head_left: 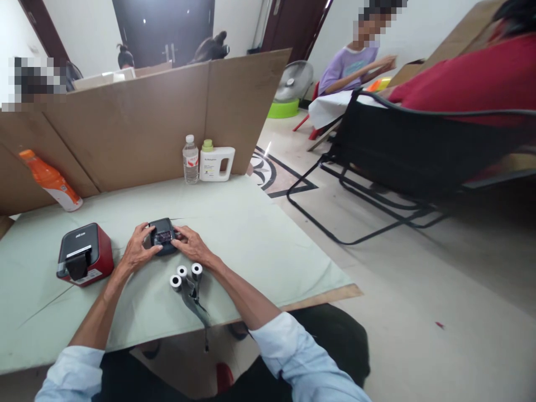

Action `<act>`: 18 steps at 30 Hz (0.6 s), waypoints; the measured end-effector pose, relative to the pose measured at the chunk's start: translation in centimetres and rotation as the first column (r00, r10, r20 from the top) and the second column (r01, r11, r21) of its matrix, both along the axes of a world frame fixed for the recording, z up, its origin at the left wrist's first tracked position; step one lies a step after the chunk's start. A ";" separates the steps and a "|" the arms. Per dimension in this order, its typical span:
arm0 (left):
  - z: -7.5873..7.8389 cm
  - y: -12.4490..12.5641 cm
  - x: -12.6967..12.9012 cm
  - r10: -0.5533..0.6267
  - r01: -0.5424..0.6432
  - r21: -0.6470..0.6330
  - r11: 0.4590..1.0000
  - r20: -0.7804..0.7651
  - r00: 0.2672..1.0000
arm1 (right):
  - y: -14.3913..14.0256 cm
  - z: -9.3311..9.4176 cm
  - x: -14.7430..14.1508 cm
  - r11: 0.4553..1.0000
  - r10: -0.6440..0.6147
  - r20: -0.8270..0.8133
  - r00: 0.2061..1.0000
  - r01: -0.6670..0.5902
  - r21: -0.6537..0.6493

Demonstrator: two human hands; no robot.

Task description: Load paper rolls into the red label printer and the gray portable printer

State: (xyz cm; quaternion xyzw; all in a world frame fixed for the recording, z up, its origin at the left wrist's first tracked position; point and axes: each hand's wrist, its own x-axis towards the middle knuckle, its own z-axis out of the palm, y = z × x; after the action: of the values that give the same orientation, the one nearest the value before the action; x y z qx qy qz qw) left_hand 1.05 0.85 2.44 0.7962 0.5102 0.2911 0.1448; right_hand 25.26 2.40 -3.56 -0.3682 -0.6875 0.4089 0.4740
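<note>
A small black printer-like device (162, 234) lies on the pale green table (259, 234), its lid open toward me. My left hand (138, 248) grips its left side with the thumb on top. My right hand (188, 244) holds its right side, fingers at the open compartment. Just in front of my hands stand three small rolls of paper (184, 275), with a loose paper strip (196, 307) trailing toward the table's front edge. To the left sits a red and black printer (85, 254).
A cardboard screen (138, 117) walls the table's back. Against it stand a water bottle (191, 159) and a white jug (216, 162); an orange bottle (50, 180) leans at the left. A black chair (402, 162) and other seated people are to the right.
</note>
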 end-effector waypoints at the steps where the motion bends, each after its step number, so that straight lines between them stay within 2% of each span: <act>1: 0.0 0.1 0.1 0.001 -0.001 0.011 1.000 -0.002 1.000 | 0.0 -0.1 0.0 1.000 -0.001 -0.004 1.000 0.001 0.005; 8: -0.2 -0.8 0.9 0.024 -0.026 0.045 0.999 0.036 0.999 | -0.2 0.3 0.3 0.995 -0.030 0.031 0.999 0.027 0.099; 14: -1.4 -2.3 0.8 0.012 -0.018 0.120 0.993 0.045 0.999 | -0.1 0.4 0.1 0.951 -0.064 0.081 0.995 0.036 0.308; 18: -2.2 -2.6 0.8 0.015 -0.026 0.110 0.994 0.098 0.995 | 0.0 0.3 -0.6 0.943 -0.091 0.076 0.993 0.061 0.327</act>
State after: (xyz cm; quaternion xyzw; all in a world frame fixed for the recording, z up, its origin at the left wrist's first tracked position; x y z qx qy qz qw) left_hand 1.85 -1.72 0.19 0.7827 0.4939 0.3586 0.1219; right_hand 24.70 2.42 -3.29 -0.3297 -0.7513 0.2547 0.5119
